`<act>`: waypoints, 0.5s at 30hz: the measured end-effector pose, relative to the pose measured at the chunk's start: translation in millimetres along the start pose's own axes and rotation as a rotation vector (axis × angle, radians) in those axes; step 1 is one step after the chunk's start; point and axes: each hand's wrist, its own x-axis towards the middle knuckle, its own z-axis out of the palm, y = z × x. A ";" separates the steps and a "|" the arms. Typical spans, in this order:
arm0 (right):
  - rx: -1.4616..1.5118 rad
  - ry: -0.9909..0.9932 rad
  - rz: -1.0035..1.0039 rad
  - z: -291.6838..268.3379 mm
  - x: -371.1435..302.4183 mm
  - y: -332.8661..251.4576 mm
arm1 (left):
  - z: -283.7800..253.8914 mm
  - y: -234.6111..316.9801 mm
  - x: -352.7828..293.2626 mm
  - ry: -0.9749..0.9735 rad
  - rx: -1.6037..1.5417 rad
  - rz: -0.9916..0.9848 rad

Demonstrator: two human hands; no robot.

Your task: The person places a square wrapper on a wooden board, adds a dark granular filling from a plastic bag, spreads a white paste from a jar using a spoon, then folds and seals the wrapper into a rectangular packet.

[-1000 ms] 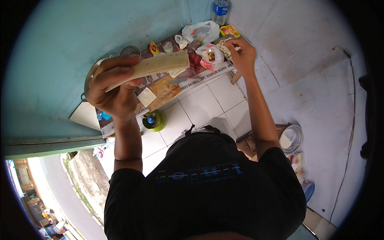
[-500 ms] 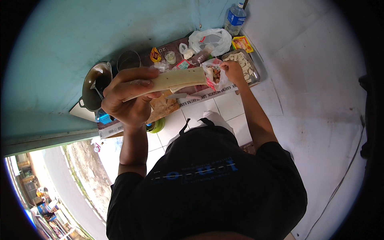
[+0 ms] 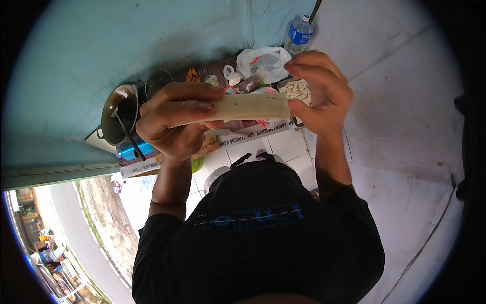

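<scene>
A pale, folded dough wrapper (image 3: 253, 105) with small dark specks is held up level before me. My left hand (image 3: 174, 119) grips its left end, fingers over the top and thumb beneath. My right hand (image 3: 326, 93) is at the other end, its thumb at or very near the wrapper's edge and its fingers raised apart. Behind that hand, partly hidden, a tray of pale cut strips (image 3: 296, 92) sits on the low table. The wrapper covers most of a red-and-white plastic bag (image 3: 267, 90), whose contents are hidden now.
At the left stand a wok (image 3: 114, 114) with a dark-handled ladle (image 3: 130, 137) and a pot (image 3: 158, 81). A white plastic bag (image 3: 276, 55) and a water bottle (image 3: 298, 34) are at the back. Below the wrapper lie a knife (image 3: 216, 133) and a wooden board (image 3: 211, 145).
My right hand has left the red-and-white bag and come up to the wrapper's right end, fingers spreading. My left hand has shifted slightly right with the wrapper.
</scene>
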 end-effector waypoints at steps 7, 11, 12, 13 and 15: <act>0.022 -0.071 -0.309 35.4 44.1 -59.3 | -16.5 14.9 9.4 0.008 -0.246 -0.050; 0.023 -0.046 -0.319 58.8 44.5 -79.0 | -36.9 26.5 10.9 -0.018 -0.289 -0.013; 0.017 -0.045 -0.327 65.4 43.9 -84.5 | -43.1 31.3 10.5 -0.027 -0.277 -0.009; 0.016 -0.044 -0.328 72.5 42.8 -90.3 | -49.5 36.0 10.4 -0.043 -0.293 0.007; 0.018 -0.044 -0.325 86.6 40.7 -101.8 | -61.5 45.3 9.3 -0.070 -0.287 0.025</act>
